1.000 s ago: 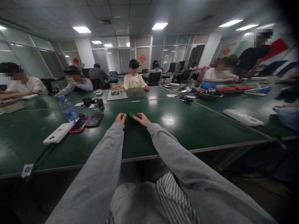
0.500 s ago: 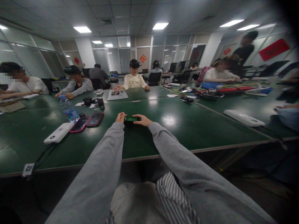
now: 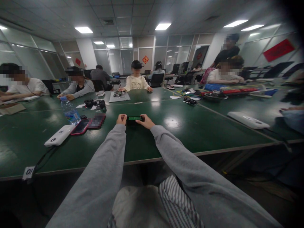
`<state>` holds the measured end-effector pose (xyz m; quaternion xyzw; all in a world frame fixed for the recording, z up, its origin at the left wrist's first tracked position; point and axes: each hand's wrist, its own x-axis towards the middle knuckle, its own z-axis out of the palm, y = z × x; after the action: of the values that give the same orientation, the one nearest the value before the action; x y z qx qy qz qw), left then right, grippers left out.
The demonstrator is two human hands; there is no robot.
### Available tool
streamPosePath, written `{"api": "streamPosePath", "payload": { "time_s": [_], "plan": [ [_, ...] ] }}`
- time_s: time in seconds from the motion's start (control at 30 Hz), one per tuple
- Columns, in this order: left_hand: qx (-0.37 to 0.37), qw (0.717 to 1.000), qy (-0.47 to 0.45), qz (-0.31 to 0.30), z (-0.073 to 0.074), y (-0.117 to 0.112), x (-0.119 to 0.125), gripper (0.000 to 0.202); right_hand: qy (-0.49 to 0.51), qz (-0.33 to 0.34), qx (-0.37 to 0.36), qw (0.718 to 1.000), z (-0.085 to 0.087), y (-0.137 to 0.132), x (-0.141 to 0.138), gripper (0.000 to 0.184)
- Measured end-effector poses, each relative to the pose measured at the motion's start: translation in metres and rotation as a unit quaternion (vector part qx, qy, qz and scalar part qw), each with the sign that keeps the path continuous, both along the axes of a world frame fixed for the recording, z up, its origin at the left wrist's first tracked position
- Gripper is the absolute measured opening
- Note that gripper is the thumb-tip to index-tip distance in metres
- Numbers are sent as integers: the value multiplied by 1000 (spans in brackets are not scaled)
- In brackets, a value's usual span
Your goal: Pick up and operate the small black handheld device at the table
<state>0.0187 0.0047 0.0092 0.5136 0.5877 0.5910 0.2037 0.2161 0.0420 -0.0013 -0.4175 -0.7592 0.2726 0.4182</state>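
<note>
Between my hands is a dark, phone-like device (image 3: 134,118) held lengthwise, its upper face lit green with pale markings too small to read. At its left end, my left hand (image 3: 122,119) is closed with curled fingers. My right hand (image 3: 146,121) grips the right end, its thumb and fingers at the edge. Both forearms, in grey sleeves, reach over the green table (image 3: 190,126). The underside of the device is hidden.
To the left lie a white power bank (image 3: 59,135), a pink-edged phone (image 3: 80,126) and a water bottle (image 3: 70,110). Another white power bank (image 3: 248,120) is at right. Across the table, a person (image 3: 137,80) sits by a tray (image 3: 123,98). Cables and tools lie far right.
The device has tilted: its green face looks narrower and a dark lower part shows. My hands shifted slightly. A standing person at back right moved left, and the opposite person's hand drew in.
</note>
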Motion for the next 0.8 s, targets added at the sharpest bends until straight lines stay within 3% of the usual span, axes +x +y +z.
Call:
{"api": "streamPosePath", "payload": {
  "time_s": [0.13, 0.3, 0.37, 0.47, 0.63, 0.7, 0.8],
  "plan": [
    [22, 1000, 17, -3, 1, -2, 4, 18, -63, -18, 60, 996, 0, -3, 4, 55],
    [-26, 997, 69, 31, 10, -15, 1, 28, -46, -229, 103, 967, 2, 8, 23, 38],
    [-30, 994, 84, 57, 14, -18, -2, 32, -13, -259, 85, 962, 2, 15, 27, 30],
    [-22, 992, 98, 73, 16, -20, -5, 30, 35, -200, 42, 978, 1, 21, 26, 38],
    [-21, 996, 90, 10, 16, -20, 0, 29, 12, -80, 38, 996, 0, 12, 15, 58],
    [-31, 997, 68, -18, 17, -22, 4, 29, -28, -66, 57, 996, 0, 7, 14, 62],
    [-41, 997, 40, -46, 17, -27, 12, 29, -51, -110, 94, 988, 2, 3, 15, 58]
  ]
}}
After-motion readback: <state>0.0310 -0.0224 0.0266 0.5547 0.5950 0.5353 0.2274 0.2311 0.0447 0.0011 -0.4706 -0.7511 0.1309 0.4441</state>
